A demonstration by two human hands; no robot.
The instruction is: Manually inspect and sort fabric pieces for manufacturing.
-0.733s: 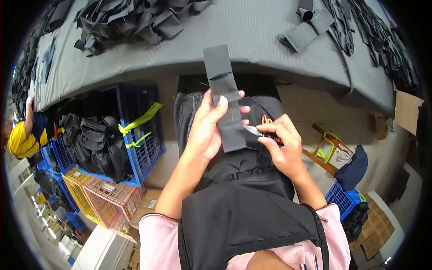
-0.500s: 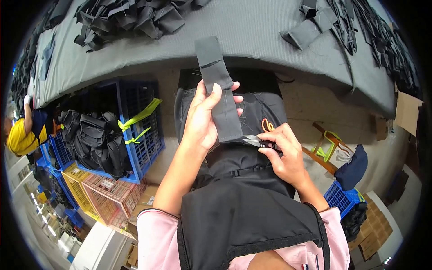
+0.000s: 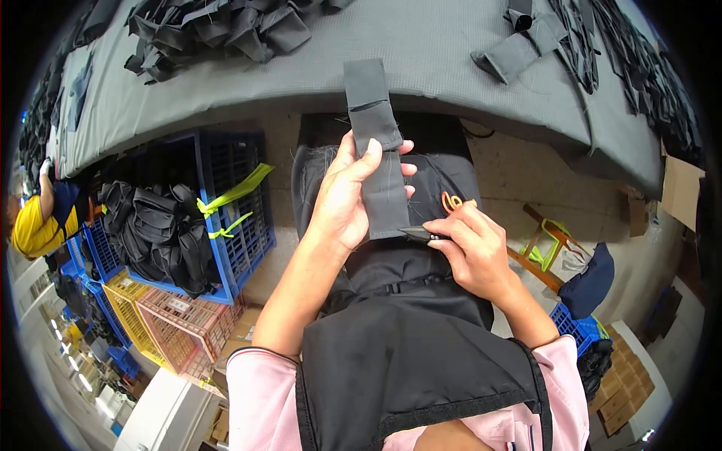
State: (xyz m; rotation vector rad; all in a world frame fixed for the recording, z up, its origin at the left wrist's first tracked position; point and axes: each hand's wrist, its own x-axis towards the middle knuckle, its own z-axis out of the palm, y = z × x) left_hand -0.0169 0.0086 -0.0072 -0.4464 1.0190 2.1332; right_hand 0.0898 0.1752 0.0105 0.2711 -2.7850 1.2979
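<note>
My left hand (image 3: pixel 352 180) is closed round a dark grey fabric strip (image 3: pixel 385 197), thumb on top and fingertips showing past its right edge. The strip lies lengthwise away from me, with a folded layer across its upper part and loose threads along its sides. In my right hand (image 3: pixel 477 252) is a pair of thread snips (image 3: pixel 415 232), pinched between thumb and fingers. Their blades meet the strip's near right corner and look closed together. An orange loop (image 3: pixel 453 201) stands out beyond the right fingers. Below both hands is the black apron (image 3: pixel 421 361) over my lap.
A grey-covered table (image 3: pixel 406 45) spans the far side, bearing a pile of dark fabric pieces (image 3: pixel 218 34) and more strips (image 3: pixel 519 52) at right. Left stands a blue crate (image 3: pixel 233 218) of black bags. A wooden stool (image 3: pixel 538 263) is at right. A person in yellow (image 3: pixel 41 229) is far left.
The fabric strip and my left hand have shifted slightly right. The snips' blades, apart before, now look closed at the strip's near corner.
</note>
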